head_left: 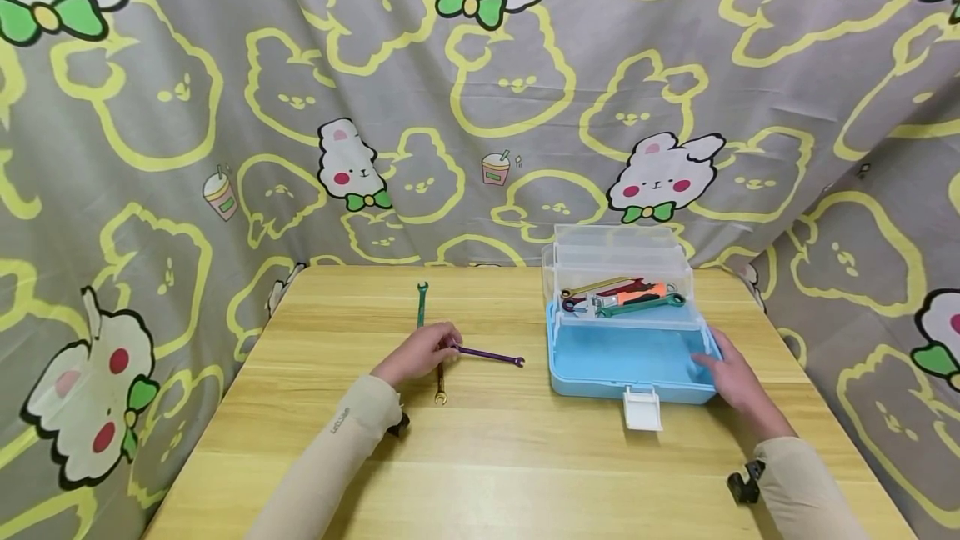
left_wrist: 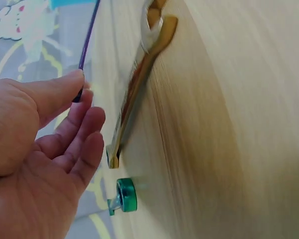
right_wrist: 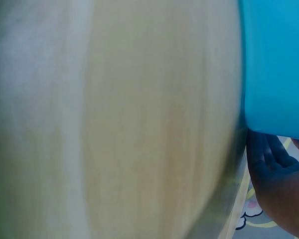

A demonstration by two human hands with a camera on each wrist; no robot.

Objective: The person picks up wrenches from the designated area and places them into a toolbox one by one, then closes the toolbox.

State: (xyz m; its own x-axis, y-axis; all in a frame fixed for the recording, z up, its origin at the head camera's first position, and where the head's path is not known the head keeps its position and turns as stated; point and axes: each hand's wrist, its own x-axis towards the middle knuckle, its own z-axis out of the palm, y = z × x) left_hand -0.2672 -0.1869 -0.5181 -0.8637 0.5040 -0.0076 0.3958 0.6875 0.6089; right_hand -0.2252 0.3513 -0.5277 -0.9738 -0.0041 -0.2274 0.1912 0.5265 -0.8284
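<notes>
My left hand pinches a purple wrench by one end between thumb and fingertips; its other end points right. In the left wrist view, a gold wrench lies on the table beside the hand, close to the ring end of a green wrench. The head view shows the green one reaching back beyond the hand, which covers part of both. At the right, my right hand grips the side of a light blue toolbox, thumb over its rim. Beneath the box's edge, its fingers show in the right wrist view.
The toolbox's translucent lid stands raised at the back. A raised tray holds several tools, including a green wrench and an orange-and-black handle. A white latch hangs at the front. Behind the wooden table hangs a patterned curtain.
</notes>
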